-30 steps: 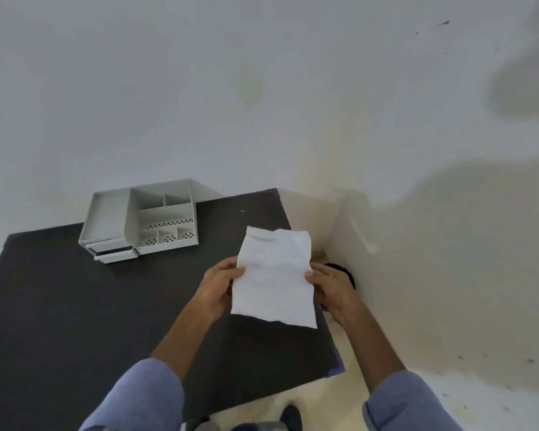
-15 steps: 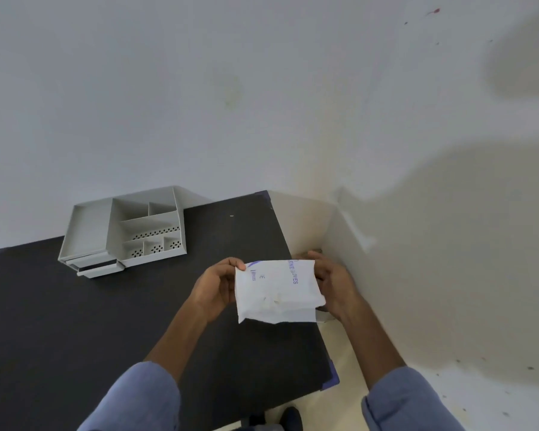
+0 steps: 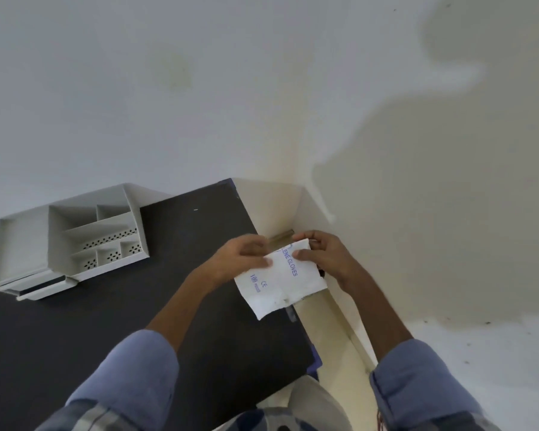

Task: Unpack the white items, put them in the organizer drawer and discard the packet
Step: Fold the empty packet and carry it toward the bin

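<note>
A white packet [image 3: 280, 284] with blue print reading "GLOVES" is held in the air over the table's right edge. My left hand [image 3: 241, 259] pinches its top left corner and my right hand [image 3: 324, 258] pinches its top right part, thumbs close together on the upper edge. The packet's contents are hidden. The grey organizer [image 3: 69, 241] stands at the table's far left, with open compartments on top and a drawer [image 3: 44, 289] at its front slightly pulled out.
The black table [image 3: 106, 331] fills the lower left. A white wall rises behind it, and a cream wall meets it in a corner at the right. A narrow strip of floor [image 3: 333, 346] runs between the table's right edge and that wall.
The packet has been turned so its printed side faces me, and it now hangs tilted. Both hands moved up to its top edge, thumbs coming together.
</note>
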